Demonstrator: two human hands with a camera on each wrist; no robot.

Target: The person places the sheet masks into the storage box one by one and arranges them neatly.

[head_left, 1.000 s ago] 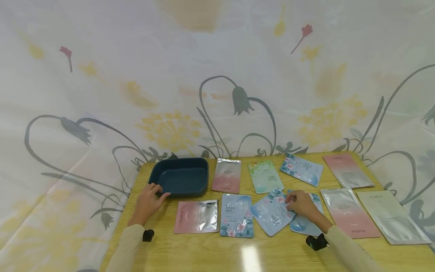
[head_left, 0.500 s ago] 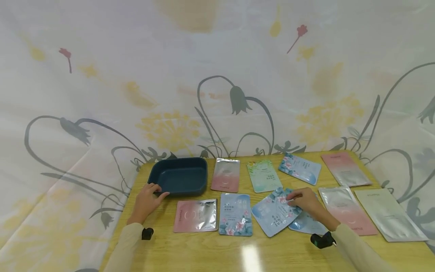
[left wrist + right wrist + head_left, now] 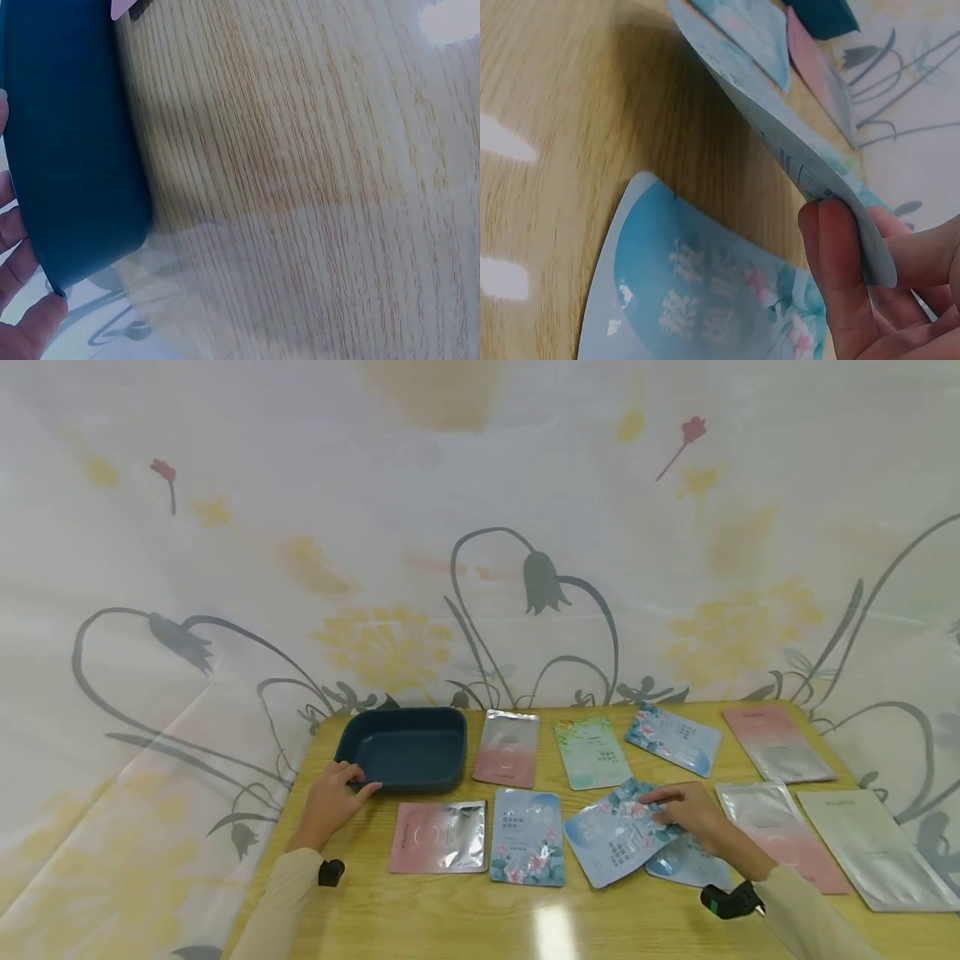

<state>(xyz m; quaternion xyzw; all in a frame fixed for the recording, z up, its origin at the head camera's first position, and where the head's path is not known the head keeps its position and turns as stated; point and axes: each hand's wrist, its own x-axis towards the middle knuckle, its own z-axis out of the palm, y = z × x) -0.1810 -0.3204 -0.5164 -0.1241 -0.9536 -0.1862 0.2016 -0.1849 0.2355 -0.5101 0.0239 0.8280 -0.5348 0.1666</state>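
From where I sit, the right hand (image 3: 693, 817) worries me most: its fingers pinch the sachet (image 3: 611, 839) near one end only, so the rest juts out tilted above the worktop (image 3: 450, 914), unsupported. The surface looks slick, and if that pinch loosens I'd expect the sachet to twist or slide out. It overlaps the second sachet (image 3: 690, 864) in the head view; the right wrist view shows a gap between them, but near the fingers I can't tell if they touch, so a low move that way might drag the second one along. Its free edge also points toward the third sachet (image 3: 527, 860), just beside it, and could nudge that askew if carried across too low. The left hand (image 3: 330, 802) has its fingers bent over the tray's rim at the near-left corner; I can't judge how hard it presses, but a pull there could skew or tip the tray (image 3: 420, 785)
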